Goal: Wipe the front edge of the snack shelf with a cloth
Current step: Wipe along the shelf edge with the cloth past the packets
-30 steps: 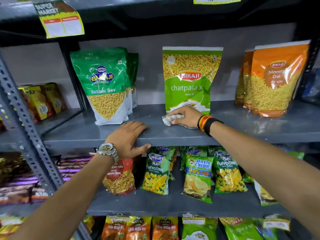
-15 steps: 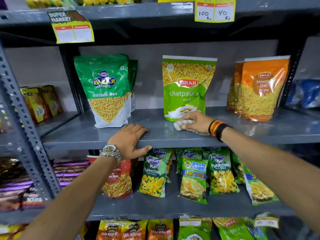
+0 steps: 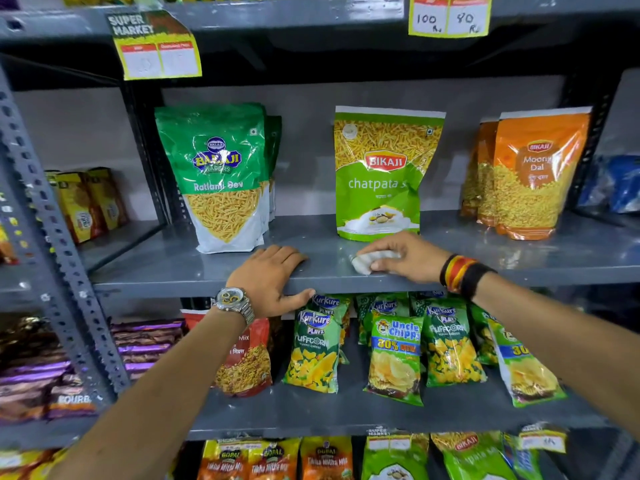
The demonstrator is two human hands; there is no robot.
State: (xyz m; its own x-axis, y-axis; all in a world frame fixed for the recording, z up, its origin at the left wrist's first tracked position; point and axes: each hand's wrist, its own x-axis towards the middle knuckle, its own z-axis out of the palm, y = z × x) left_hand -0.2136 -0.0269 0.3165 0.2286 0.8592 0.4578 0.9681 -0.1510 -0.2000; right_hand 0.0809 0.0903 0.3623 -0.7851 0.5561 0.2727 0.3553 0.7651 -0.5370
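Observation:
A grey metal snack shelf point(image 3: 166, 271) runs across the middle of the view. My right hand point(image 3: 408, 256) presses a small bunched white cloth point(image 3: 369, 261) onto the shelf top, close to its front edge, just in front of the green Bikaji chatpata bag point(image 3: 381, 174). My left hand point(image 3: 270, 278) lies flat on the shelf to the left of the cloth, fingers on top and thumb hooked over the front edge. It holds nothing. A silver watch sits on my left wrist, coloured bands on my right.
A green Balaji Ratlami Sev bag point(image 3: 221, 174) stands at the left of the shelf, orange Moong Dal bags point(image 3: 530, 174) at the right. Kurkure and chips packets point(image 3: 394, 351) fill the shelf below. A slotted upright point(image 3: 52, 258) rises at left. Price tags point(image 3: 448, 17) hang above.
My right hand has drawn the cloth forward, from against the chatpata bag's base toward the shelf's front edge. My left hand has stayed on the edge. My view has tilted upward.

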